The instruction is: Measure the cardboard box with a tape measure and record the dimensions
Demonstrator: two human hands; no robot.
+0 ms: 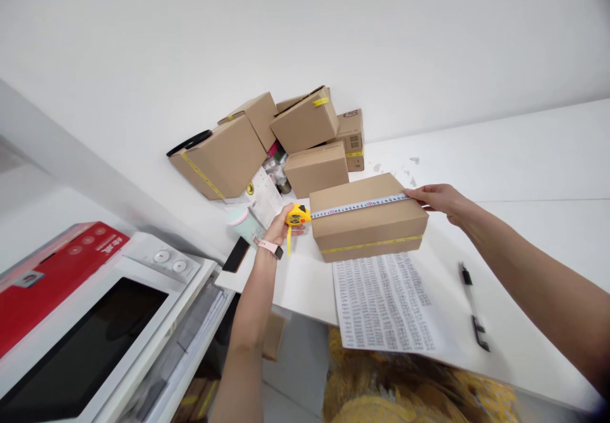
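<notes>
My left hand [282,225] is closed around a yellow tape measure [296,216] with a yellow strap hanging from it, just off the left end of a cardboard box [366,226]. The white blade [359,207] runs out of the case across the box's top to its right end. There my right hand [437,199] pinches the blade's end at the box edge, thumb on top and fingers partly hidden behind the corner. Yellow tape runs along the box's front side. Under its front edge lies a printed sheet [381,302] covered in rows of figures.
Several cardboard boxes [229,156] are stacked against the wall. A pale green cup [245,223] and a dark phone [236,255] lie left of my left hand. A pen [471,302] rests on the white table [519,270]. A microwave [95,340] stands lower left.
</notes>
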